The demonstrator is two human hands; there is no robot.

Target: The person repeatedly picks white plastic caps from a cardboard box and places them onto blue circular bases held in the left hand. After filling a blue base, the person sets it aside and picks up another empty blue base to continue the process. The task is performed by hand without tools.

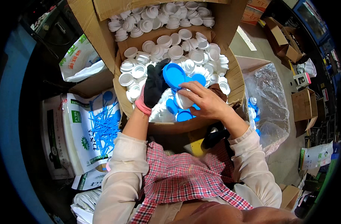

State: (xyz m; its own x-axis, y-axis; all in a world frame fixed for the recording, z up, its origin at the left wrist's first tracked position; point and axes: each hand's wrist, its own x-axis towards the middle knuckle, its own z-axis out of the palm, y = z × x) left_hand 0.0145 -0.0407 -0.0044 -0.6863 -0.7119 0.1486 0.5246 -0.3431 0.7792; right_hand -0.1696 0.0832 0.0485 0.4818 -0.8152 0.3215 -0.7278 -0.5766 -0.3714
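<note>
Blue lid [174,75] pinched in gloved left hand [154,86] over box [234,74]. Bare right hand [202,100] curled round white jar [184,100] — light, rigid, smooth plastic; grip jar body, lid by rim.

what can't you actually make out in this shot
Head view only:
- White piece under the right hand: the fingers hide its shape.
- Left hand in the dark glove: its grip on the blue lid is hidden behind the lid.
- Clear bag contents: glare blurs them.
</note>
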